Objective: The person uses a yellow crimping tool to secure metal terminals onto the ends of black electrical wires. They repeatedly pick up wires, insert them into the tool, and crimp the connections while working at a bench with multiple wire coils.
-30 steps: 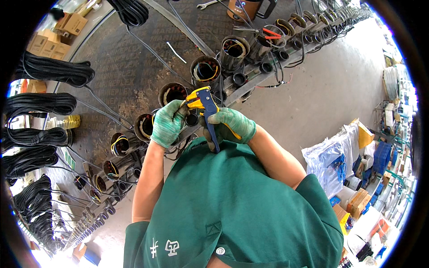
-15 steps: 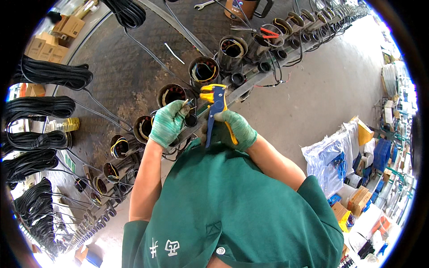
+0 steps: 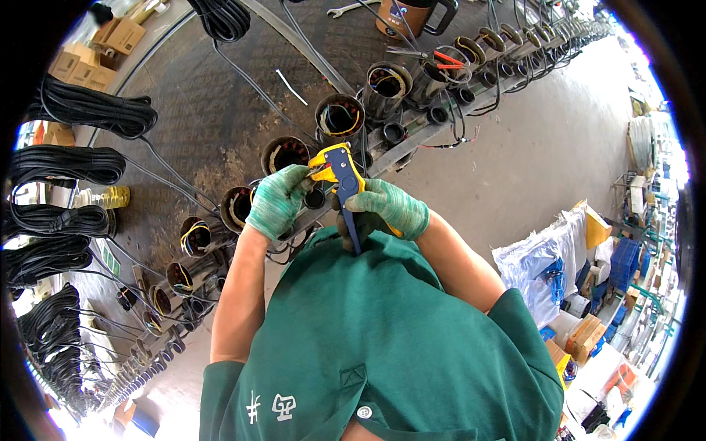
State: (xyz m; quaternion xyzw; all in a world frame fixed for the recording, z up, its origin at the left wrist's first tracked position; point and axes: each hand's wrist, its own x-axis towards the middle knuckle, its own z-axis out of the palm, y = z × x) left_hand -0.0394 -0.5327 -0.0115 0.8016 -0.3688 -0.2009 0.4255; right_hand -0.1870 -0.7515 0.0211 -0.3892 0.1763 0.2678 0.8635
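Observation:
My right hand (image 3: 386, 208), in a green knit glove, grips a blue and yellow wire stripper (image 3: 342, 176) by its handles, jaws pointing up. My left hand (image 3: 279, 200), also gloved, pinches a thin wire at the tool's jaws. Both hands hover over a row of dark motor stators (image 3: 285, 153) with coloured windings, lined along the workbench edge (image 3: 412, 140).
Coils of black cable (image 3: 88, 110) lie on the bench at the left. Red-handled pliers (image 3: 441, 57) and a brown mug (image 3: 415, 15) sit at the far end. Cardboard boxes (image 3: 118, 33) are top left; bags and crates (image 3: 537, 272) stand on the floor at right.
Both hands and the stripper shifted slightly right and up along the stator row. The left hand has come closer to the tool's jaws.

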